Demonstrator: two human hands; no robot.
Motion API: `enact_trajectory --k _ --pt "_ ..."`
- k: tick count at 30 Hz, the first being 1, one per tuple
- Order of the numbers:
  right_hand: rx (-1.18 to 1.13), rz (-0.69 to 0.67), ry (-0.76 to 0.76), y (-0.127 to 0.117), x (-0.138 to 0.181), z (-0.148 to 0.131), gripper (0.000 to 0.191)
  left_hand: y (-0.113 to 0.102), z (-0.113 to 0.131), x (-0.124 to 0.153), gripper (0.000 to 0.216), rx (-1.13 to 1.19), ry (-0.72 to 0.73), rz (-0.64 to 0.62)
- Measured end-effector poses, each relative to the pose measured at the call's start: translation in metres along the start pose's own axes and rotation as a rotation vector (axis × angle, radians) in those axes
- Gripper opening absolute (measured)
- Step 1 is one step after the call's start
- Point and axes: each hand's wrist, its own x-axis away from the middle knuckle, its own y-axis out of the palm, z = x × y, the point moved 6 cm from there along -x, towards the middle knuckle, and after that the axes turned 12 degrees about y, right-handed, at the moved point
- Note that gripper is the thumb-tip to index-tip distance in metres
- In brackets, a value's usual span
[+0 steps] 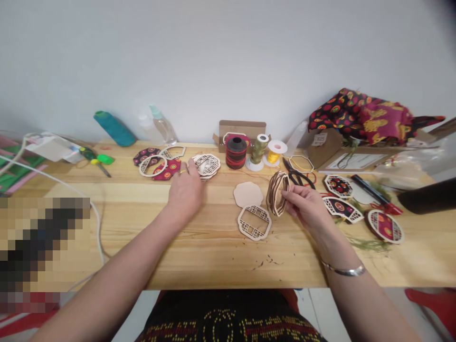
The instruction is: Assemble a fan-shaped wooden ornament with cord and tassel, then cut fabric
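My right hand (302, 204) pinches a bundle of thin wooden frames (278, 194), held upright on edge above the table. Left of that bundle lie a plain wooden plaque (248, 194) and a lattice-cut wooden frame (254, 236), their edges touching or overlapping. Farther left, my left hand (185, 187) rests at a stack of lattice wooden pieces (206, 165); its fingertips are at the stack's left edge and partly hidden, so its grip is unclear. Beside it are an oval wooden ring (153, 166) and dark red patterned fabric pieces (167, 169).
Thread spools (236, 154) stand at the back middle, near black-handled scissors (301, 178). At the right are finished fabric-backed ornaments (385, 226), a marker (366, 187) and a cardboard box (356, 159) topped with patterned cloth. A screwdriver (96, 163) and a white cable (96, 213) lie left.
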Motion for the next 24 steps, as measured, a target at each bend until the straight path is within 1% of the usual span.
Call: enact_trajectory --k 1,2,3,4,5,6,8,9,10,12,14,17,22,24 --pt "-0.005 -0.005 0.002 0.0 0.0 0.0 0.03 -0.002 0.01 0.004 0.057 0.026 0.067 0.047" --pt "-0.012 -0.009 0.003 0.0 0.001 0.0 0.03 -0.002 0.022 0.01 0.053 0.091 0.128 0.067" --pt "-0.02 -0.01 0.003 0.001 0.001 0.0 0.03 0.0 0.034 0.017 0.05 0.129 0.194 0.044" --pt "-0.028 -0.009 0.003 0.001 0.001 -0.001 0.03 0.004 0.049 0.024 0.048 0.181 0.288 -0.005" --pt "-0.035 -0.009 0.004 0.002 0.001 -0.001 0.029 0.009 0.064 0.031 0.056 0.276 0.392 -0.083" --pt "-0.04 -0.007 0.004 0.002 0.001 -0.001 0.028 0.013 0.076 0.037 0.07 0.353 0.448 -0.152" --pt "-0.041 0.002 0.004 0.003 0.001 -0.001 0.026 0.022 0.092 0.041 0.101 0.436 0.47 -0.275" --pt "-0.038 0.011 0.002 0.003 0.001 -0.002 0.026 0.025 0.097 0.04 0.115 0.454 0.476 -0.317" --pt "-0.034 0.02 -0.001 0.002 0.001 -0.002 0.025 0.028 0.101 0.036 0.124 0.461 0.485 -0.346" --pt "-0.032 0.041 -0.009 0.001 0.0 -0.003 0.027 0.035 0.108 0.027 0.134 0.461 0.516 -0.392" --pt "-0.042 0.054 -0.022 -0.001 0.0 -0.005 0.031 0.041 0.113 0.019 0.139 0.458 0.552 -0.427" --pt "-0.072 0.061 -0.033 -0.003 -0.001 -0.006 0.034 0.045 0.115 0.013 0.136 0.454 0.551 -0.431" --pt "-0.082 0.039 -0.039 -0.002 0.0 -0.006 0.033 0.033 0.106 0.019 0.105 0.423 0.511 -0.332" --pt "-0.065 0.041 -0.048 -0.002 0.0 -0.006 0.033 0.028 0.098 0.023 0.099 0.411 0.461 -0.314"
